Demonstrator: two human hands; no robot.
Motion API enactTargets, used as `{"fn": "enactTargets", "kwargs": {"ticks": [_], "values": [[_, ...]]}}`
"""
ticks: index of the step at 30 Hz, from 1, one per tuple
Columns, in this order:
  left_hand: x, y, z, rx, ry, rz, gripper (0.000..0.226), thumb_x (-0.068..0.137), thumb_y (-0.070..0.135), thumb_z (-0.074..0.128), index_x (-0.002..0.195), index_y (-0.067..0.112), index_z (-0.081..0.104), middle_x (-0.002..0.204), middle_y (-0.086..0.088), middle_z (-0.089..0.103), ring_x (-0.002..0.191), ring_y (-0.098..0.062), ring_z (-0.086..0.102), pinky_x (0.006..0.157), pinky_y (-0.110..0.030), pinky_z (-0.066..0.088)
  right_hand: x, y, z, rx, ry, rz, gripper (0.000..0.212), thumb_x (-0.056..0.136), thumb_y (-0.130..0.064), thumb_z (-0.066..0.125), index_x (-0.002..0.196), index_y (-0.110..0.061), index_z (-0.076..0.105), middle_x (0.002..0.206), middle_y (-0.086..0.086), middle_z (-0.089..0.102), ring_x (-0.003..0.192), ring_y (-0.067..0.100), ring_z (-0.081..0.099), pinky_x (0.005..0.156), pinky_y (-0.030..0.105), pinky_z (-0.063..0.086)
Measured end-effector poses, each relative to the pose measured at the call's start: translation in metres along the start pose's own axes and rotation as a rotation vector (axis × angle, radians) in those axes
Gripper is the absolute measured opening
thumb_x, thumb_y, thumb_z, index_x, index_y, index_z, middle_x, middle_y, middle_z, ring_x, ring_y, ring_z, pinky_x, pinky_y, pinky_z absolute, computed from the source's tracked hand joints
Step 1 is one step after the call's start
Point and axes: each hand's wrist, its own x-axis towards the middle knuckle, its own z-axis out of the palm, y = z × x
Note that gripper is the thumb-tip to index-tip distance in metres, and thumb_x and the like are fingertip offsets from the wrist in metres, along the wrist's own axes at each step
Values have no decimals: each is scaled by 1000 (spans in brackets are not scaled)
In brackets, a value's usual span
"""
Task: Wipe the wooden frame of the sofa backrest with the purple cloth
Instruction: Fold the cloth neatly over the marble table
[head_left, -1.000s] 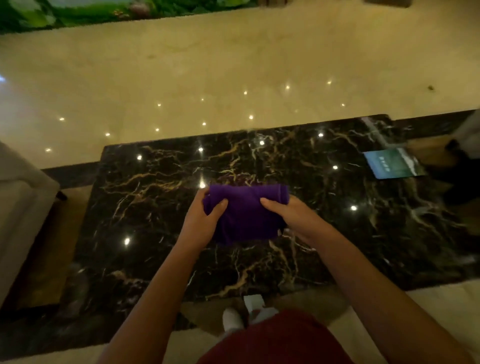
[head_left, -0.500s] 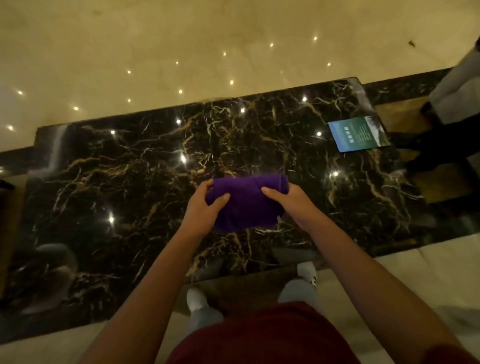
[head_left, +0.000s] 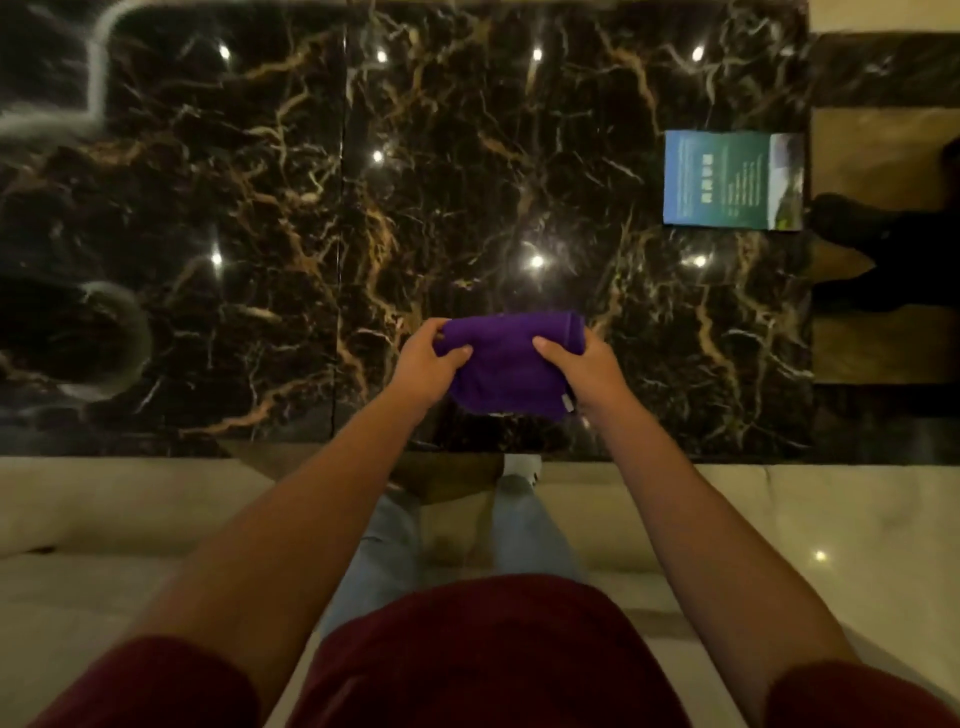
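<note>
The purple cloth (head_left: 511, 364) is folded into a thick pad and held up over the near part of a black marble table (head_left: 311, 208). My left hand (head_left: 428, 364) grips its left end with the thumb on top. My right hand (head_left: 584, 369) grips its right end the same way. A small white tag shows at the cloth's lower right corner. No sofa backrest or wooden frame is in view.
A blue-green leaflet (head_left: 732, 179) lies on the table at the far right. Beyond the table's right edge stands someone's dark shoe (head_left: 852, 223). Cream cushioning (head_left: 104, 519) runs along the near side, with my legs and white shoe (head_left: 522, 467) between it and the table.
The view has tilted further down and closer to the table; the pale floor beyond it has left the frame. Both hands keep hold of the cloth in the same grip.
</note>
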Motion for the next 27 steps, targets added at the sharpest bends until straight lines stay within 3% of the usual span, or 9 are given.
{"fn": "enactTargets", "kwargs": {"ticks": [2,5,9,12,15,20,27], "values": [[12,-8,19,60,4,-28,32,96,7,69,127,11,60,111,-3,65,111,-24,64,98,-39,55,13,14,-8,-23,14,7,28,78,-35,89,103,-35,76,100,-9,81,93,11,77,75,29,64],[38,-31,48,118,23,-99,35,97,11,69,130,12,60,110,0,63,112,-23,63,96,-35,52,38,49,-13,-67,51,71,27,81,-35,88,104,-36,73,102,-9,79,97,13,75,87,37,64],[89,-78,75,251,-43,-136,38,97,19,69,134,17,57,125,-5,64,119,-26,61,105,-45,52,80,106,-16,-149,101,140,35,83,-38,86,115,-30,72,111,-3,76,106,20,72,96,44,60],[120,-115,88,366,-100,-164,44,97,24,70,138,17,55,134,-8,61,123,-28,59,106,-45,50,109,142,-16,-328,137,141,42,84,-48,82,117,-24,74,108,-3,75,107,22,71,94,41,59],[146,-149,96,449,-139,-192,49,97,25,70,142,16,52,140,-12,57,129,-32,56,111,-47,47,130,175,-9,-517,128,141,54,85,-58,77,123,-20,74,120,5,76,113,27,69,99,42,55],[163,-175,105,486,-150,-150,45,99,23,67,141,15,54,140,-12,58,129,-32,55,109,-44,46,144,202,-5,-716,118,52,57,92,-62,67,120,-13,71,116,9,75,111,32,68,83,32,44],[179,-190,112,534,-52,-105,42,99,25,67,139,16,57,138,-10,59,125,-28,57,108,-42,48,163,207,1,-995,143,-20,62,95,-70,54,130,-20,63,115,7,74,108,32,69,85,40,52]]}}
